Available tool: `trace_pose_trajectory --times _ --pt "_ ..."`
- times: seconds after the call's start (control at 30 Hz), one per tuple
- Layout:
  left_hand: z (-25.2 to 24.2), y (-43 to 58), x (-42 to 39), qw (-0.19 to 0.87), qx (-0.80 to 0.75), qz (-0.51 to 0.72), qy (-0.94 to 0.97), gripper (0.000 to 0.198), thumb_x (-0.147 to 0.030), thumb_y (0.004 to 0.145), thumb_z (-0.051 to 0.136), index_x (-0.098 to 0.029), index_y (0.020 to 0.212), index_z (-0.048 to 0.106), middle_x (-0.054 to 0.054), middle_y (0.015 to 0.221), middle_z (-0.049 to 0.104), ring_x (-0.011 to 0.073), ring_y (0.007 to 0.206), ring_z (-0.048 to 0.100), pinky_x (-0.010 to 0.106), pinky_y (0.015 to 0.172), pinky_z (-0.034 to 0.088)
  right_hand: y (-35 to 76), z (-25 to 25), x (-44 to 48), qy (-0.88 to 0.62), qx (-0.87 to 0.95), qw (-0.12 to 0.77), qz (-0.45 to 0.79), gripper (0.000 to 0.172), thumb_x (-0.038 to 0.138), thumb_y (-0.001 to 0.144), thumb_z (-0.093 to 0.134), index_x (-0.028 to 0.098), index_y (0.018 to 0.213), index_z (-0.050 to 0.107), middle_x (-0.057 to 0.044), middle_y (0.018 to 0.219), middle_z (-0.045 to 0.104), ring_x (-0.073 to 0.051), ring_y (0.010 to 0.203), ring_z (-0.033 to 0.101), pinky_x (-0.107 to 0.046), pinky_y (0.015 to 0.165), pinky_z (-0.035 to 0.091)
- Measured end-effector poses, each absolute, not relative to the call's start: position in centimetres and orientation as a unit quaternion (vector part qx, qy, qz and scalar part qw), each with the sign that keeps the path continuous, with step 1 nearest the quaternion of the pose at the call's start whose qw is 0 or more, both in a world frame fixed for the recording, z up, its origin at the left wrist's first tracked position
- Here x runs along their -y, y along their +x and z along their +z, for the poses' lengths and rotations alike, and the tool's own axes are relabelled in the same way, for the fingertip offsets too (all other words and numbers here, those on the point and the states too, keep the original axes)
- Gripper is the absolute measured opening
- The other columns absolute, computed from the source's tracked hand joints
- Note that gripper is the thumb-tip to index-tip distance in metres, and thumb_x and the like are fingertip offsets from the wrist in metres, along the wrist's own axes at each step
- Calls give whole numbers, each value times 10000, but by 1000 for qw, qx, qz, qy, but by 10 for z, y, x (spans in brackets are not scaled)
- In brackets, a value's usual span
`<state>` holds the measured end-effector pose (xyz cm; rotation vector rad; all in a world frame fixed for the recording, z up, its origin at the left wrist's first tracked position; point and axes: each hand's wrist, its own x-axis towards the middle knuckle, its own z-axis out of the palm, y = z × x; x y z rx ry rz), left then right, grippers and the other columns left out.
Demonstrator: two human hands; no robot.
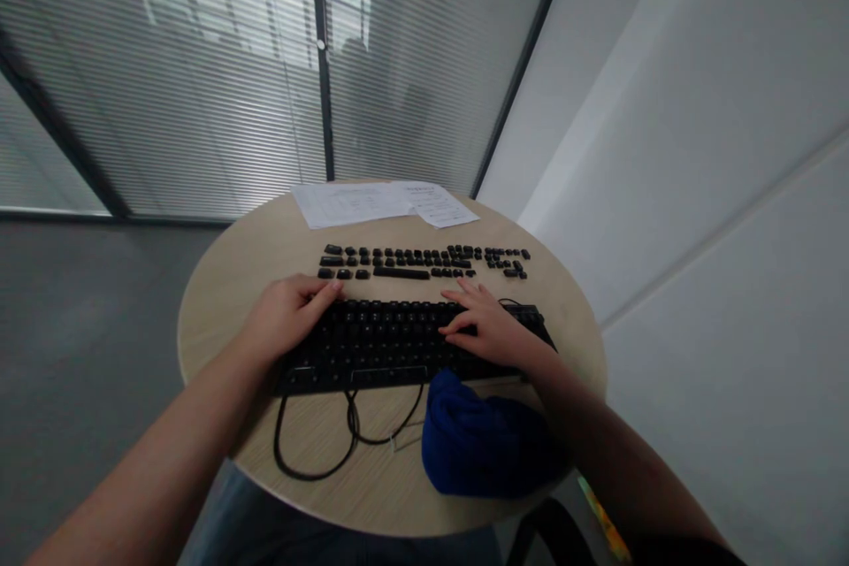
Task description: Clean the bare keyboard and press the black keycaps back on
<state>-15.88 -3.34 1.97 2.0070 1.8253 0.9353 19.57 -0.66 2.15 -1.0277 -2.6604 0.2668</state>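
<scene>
A black keyboard (391, 340) lies on the round table in front of me, its lower rows looking bare of keycaps. My left hand (292, 309) is closed around its upper left corner, thumb toward the top edge. Over the right part of the keyboard, my right hand (484, 323) rests with its fingers apart; nothing shows in it. Loose black keycaps (398, 261) lie in rows just beyond the keyboard, with the long space bar (401, 272) among them. What the left fingertips touch underneath is hidden.
A bunched blue cloth (487, 442) sits by my right forearm. The keyboard's black cable (311, 476) loops near the table's front edge. Printed paper sheets (358, 203) lie at the back of the round table (218, 301). A white wall (716, 150) stands close on the right.
</scene>
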Motion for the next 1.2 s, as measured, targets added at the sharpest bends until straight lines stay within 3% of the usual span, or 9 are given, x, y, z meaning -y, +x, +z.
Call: trace_pose_trajectory --times 0.13,0.23,0.37,0.5,0.6,0.73,1.2 --pt "20 -159 34 130 -625 315 702 594 -684 901 401 -248 822 797 96 924 786 281 890 704 391 835 493 198 19 8 -322 930 162 79 132 289 914 735 288 1009 826 -85 1554 525 -373 1569 230 -741 1213 164" --pt "21 -159 36 123 -620 293 717 598 -667 916 379 -240 730 755 90 804 755 262 796 681 384 760 467 202 26 5 -299 928 214 62 168 296 953 681 290 1058 813 -65 1539 546 -336 1567 255 -672 1233 233" --pt "22 -159 36 103 -611 298 726 607 -662 927 345 -233 703 712 86 785 724 255 804 663 382 770 452 207 45 -31 -306 911 276 10 210 276 978 630 281 1114 790 -59 1386 676 -295 1474 441 -584 1197 373" --pt "21 -161 34 111 -617 286 725 604 -653 925 334 -233 697 703 89 775 709 252 795 649 384 773 441 203 58 -104 -390 897 206 -27 204 205 927 664 279 1052 808 -32 1142 785 -294 1342 581 -551 1182 396" --pt "23 -161 36 124 -606 292 729 584 -641 923 347 -236 723 717 83 778 706 242 792 641 377 772 432 198 59 -155 -491 861 132 -21 207 160 879 687 251 1006 824 -61 1117 790 -289 1308 610 -456 1135 449" --pt "24 -160 39 119 -598 310 729 565 -616 924 351 -233 726 716 87 789 702 241 805 636 374 779 426 195 54 -193 -525 846 94 -4 153 199 853 733 222 968 833 -77 1039 802 -260 1068 728 -378 1021 517" --pt "23 -162 39 134 -596 295 735 580 -637 936 344 -248 751 731 85 807 723 238 825 649 355 761 435 186 36 -229 -517 852 54 58 138 190 807 760 234 913 837 -20 975 814 -204 988 735 -301 961 520"
